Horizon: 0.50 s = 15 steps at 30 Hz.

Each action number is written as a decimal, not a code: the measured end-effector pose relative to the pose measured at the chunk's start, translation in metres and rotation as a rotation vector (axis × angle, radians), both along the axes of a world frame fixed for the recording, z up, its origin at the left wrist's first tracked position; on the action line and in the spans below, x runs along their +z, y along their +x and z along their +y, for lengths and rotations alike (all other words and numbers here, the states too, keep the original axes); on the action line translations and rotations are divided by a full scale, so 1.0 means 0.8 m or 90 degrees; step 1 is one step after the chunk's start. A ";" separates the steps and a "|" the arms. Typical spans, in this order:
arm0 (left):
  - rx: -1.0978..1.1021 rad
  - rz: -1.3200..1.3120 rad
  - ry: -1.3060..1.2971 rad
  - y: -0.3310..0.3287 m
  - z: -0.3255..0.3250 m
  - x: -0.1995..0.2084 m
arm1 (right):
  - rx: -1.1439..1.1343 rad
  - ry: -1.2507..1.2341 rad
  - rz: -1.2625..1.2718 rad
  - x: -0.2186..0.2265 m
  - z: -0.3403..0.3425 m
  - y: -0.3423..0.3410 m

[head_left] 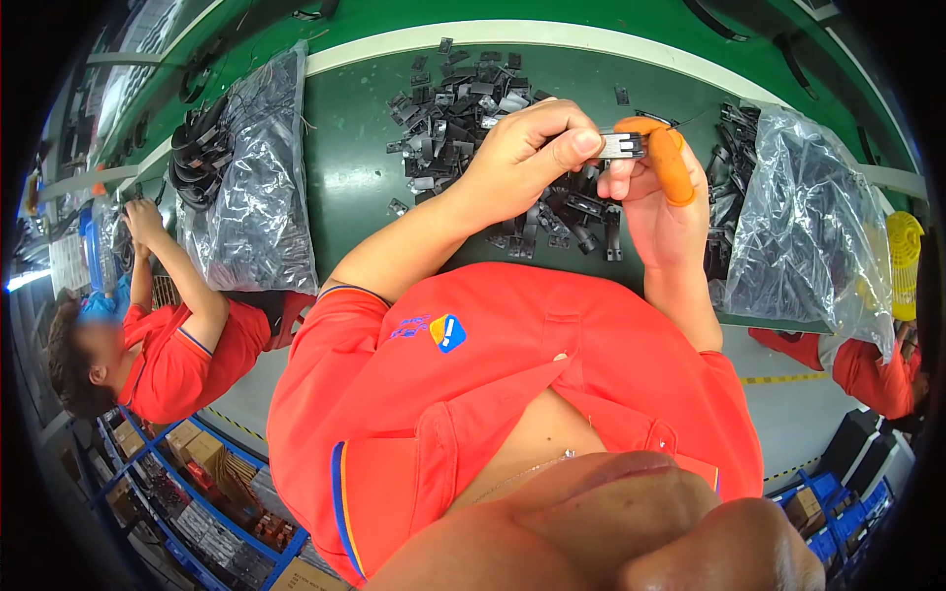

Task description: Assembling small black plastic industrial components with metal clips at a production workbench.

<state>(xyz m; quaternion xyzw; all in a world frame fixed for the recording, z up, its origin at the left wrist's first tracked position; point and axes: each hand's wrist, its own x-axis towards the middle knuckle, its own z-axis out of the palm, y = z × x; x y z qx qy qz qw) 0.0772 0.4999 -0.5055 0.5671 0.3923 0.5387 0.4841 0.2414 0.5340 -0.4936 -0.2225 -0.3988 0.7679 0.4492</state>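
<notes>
Above the green table [355,207], my two hands meet at a small flat piece with a silvery face and black prongs [621,146]. Its left end is pinched between the thumb and index finger of my left hand [527,153]. At the pronged end, my right hand [665,202] is closed around it, with orange finger covers [672,163] on it. The right fingertips partly hide that end. Behind my left hand lies a heap of small black plastic pieces [443,118]. Longer black parts [581,212] lie below my hands.
A clear plastic bag [266,177] lies at the left, with black parts [200,153] beside it. Another bag [803,222] covers the right side, next to more black parts [724,158]. A yellow basket [904,261] stands at far right. Co-workers [182,345] sit on both sides.
</notes>
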 end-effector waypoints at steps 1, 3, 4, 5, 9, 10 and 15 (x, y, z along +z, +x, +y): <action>0.029 0.012 0.006 0.002 -0.001 -0.002 | 0.000 -0.002 0.000 -0.001 0.000 0.000; 0.058 0.022 0.010 0.004 -0.002 -0.003 | -0.026 0.067 -0.032 -0.003 -0.001 0.001; 0.053 0.037 0.027 0.004 0.000 -0.003 | -0.026 0.066 -0.032 -0.003 -0.001 0.001; 0.047 0.053 0.044 0.004 0.002 -0.003 | -0.024 0.057 -0.027 -0.004 0.000 0.002; -0.001 0.024 -0.004 0.000 0.002 -0.004 | -0.021 0.016 -0.001 -0.006 -0.001 0.001; 0.021 0.079 0.028 -0.001 0.002 -0.004 | -0.022 0.015 -0.002 -0.005 -0.002 0.000; 0.087 0.137 0.051 0.004 -0.003 -0.003 | -0.060 0.112 -0.221 0.004 -0.013 -0.003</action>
